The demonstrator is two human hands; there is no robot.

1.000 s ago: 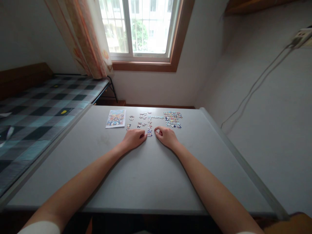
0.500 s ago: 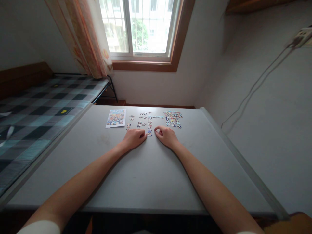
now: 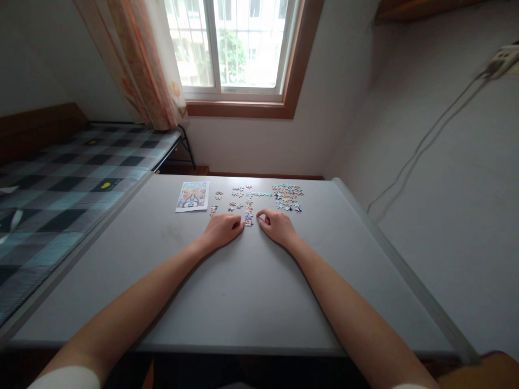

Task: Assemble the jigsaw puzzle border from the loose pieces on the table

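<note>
I watch over a pale tabletop (image 3: 243, 302) remotely. My left hand (image 3: 222, 229) sits curled at nine o'clock, my right hand (image 3: 278, 227) curled at three; I cannot tell whether these hands grip anything. From midway between them, the picture sheet (image 3: 193, 196) lies at ten, loose puzzle pieces (image 3: 288, 195) at two, the joined puzzle strip (image 3: 248, 208) at twelve.

A: Left hand (image 3: 223, 230)?
B: Knuckles up, fingers curled, thumb pointing inward. Left forearm (image 3: 152, 285) slants in from that side.
A: Right hand (image 3: 278, 226)?
B: Near the left, apart from it; index and thumb curve into a loop. Right forearm (image 3: 343, 292) angled inward, nearly mirrored.
</note>
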